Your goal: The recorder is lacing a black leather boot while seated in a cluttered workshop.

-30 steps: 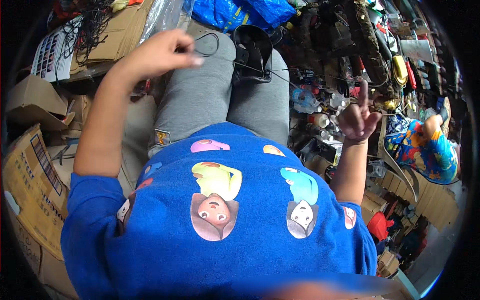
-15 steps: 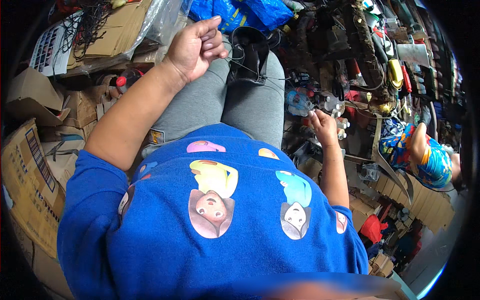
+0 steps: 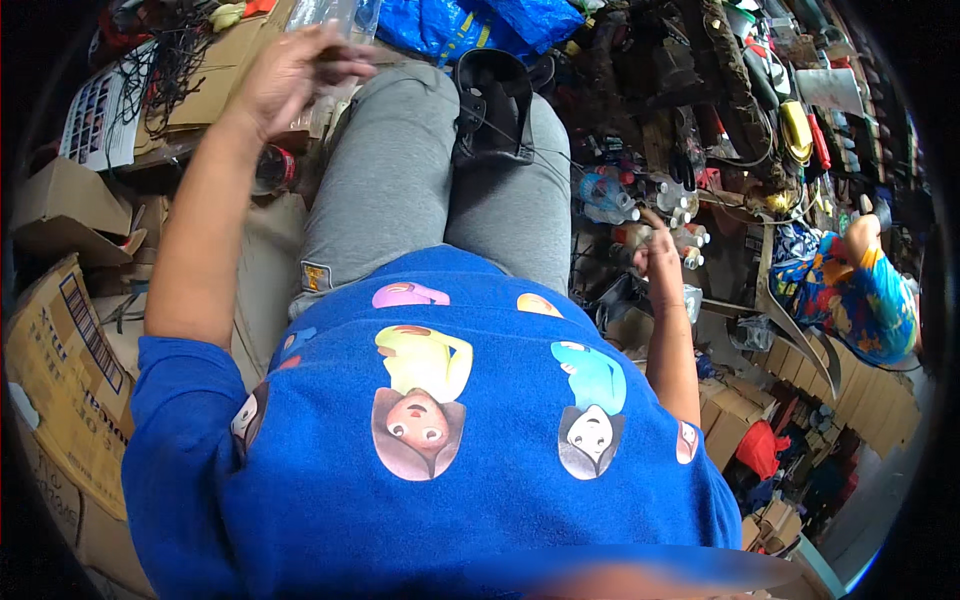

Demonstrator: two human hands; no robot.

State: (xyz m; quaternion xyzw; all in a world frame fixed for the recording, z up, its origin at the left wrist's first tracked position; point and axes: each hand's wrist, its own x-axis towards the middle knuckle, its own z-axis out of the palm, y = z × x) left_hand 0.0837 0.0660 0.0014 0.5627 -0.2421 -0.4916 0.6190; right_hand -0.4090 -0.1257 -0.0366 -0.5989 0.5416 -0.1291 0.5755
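A black shoe [image 3: 495, 112] with cord at its eyelets is wedged between my knees, opening upward. A thin dark cord trails from it to the right, its far end lost from sight. My left hand [image 3: 290, 80] is up over the cardboard at the far left, slightly blurred, its fingers stretched out loosely with nothing visible in them. At the right, beside my thigh, my right hand [image 3: 660, 260] has its index finger extended and the others curled; what they hold, if anything, cannot be made out. It is nearest to the clear plastic bottles [image 3: 605, 200].
A blue plastic bag [image 3: 480, 28] lies beyond my knees. Cardboard boxes [image 3: 70, 205] crowd the left, with black cords [image 3: 175, 85] on flat cardboard. Tools and a yellow-handled object [image 3: 797, 132] fill the right. Another person in a colourful shirt [image 3: 880, 305] sits at the far right.
My left hand has moved left and up, away from the shoe, its fingers loosening. My right hand has shifted slightly right and down, and its index finger has straightened.
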